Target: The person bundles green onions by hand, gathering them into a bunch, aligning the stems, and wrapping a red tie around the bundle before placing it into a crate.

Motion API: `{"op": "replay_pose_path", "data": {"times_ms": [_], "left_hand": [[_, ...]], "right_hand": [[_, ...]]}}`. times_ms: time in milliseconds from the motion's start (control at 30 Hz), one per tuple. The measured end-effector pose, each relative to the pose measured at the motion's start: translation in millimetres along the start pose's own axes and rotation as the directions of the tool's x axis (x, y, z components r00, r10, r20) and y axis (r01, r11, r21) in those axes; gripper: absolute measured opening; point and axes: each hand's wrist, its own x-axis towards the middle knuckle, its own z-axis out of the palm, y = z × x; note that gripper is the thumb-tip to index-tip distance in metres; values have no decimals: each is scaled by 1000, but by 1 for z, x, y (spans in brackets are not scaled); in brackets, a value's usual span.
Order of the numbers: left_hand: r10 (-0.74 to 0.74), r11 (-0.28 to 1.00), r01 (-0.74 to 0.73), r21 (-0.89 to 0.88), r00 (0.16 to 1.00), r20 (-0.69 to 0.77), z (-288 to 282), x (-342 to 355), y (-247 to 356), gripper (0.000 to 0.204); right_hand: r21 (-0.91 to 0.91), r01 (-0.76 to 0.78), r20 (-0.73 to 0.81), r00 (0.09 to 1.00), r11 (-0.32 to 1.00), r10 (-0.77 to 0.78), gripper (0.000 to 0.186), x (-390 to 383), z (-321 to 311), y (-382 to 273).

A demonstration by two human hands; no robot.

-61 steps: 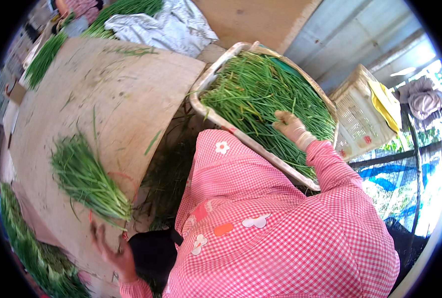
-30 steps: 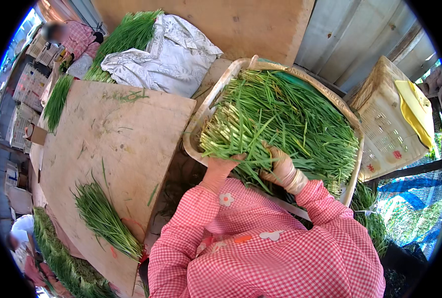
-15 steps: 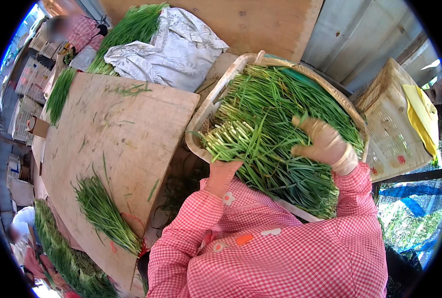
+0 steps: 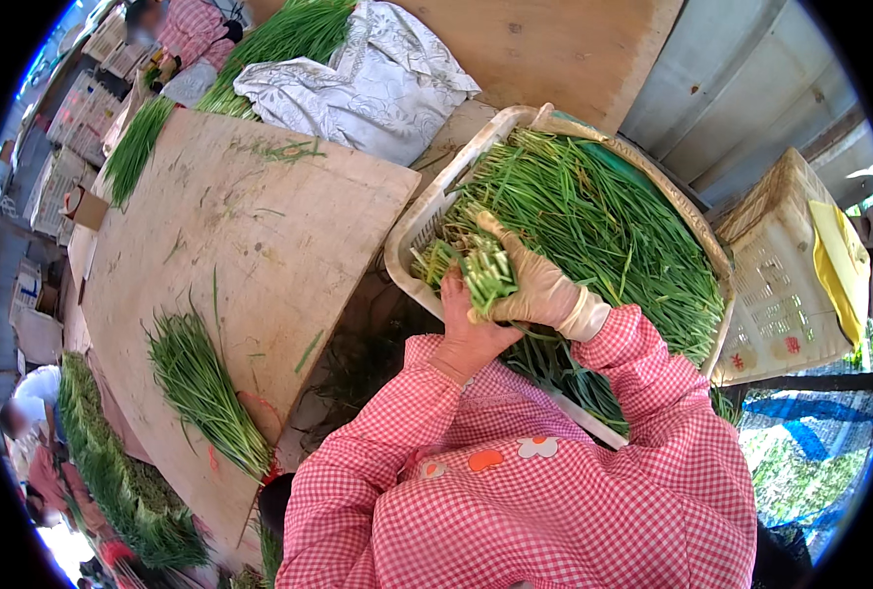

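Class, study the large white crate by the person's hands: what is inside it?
Long green stalks lie heaped inside the white crate. Its floor is covered by them and cannot be seen.

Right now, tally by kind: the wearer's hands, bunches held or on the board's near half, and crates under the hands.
Hands: 2 (left hand, right hand)
Bunches: 2 (held bunch, lying bunch on board)
Crates: 1 (filled crate)
Total: 5

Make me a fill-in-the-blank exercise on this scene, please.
The left hand and the right hand, wearing a yellowish ____, hold a bundle of green stalks.
A bright ____ sheet hangs on the white perforated plastic crate.
A separate leafy green bunch lies on the tan wooden board, to the hands' ____.
glove; yellow; left
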Motion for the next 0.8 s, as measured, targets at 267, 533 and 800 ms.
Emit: {"op": "replay_pose_path", "data": {"times_ms": [267, 533, 800], "left_hand": [[25, 999, -42, -28, 899, -438, -28, -1, 24, 93], [278, 949, -230, 215, 933, -230, -26, 8, 41, 66], [205, 918, -174, 357, 978, -48, -24, 12, 38, 63]], "right_hand": [[560, -146, -110, 963, 816, 248, 78, -25, -46, 10], [631, -148, -60, 969, 762, 238, 77, -33, -47, -5], [549, -162, 5, 982, 820, 191, 66, -23, -23, -1]]}}
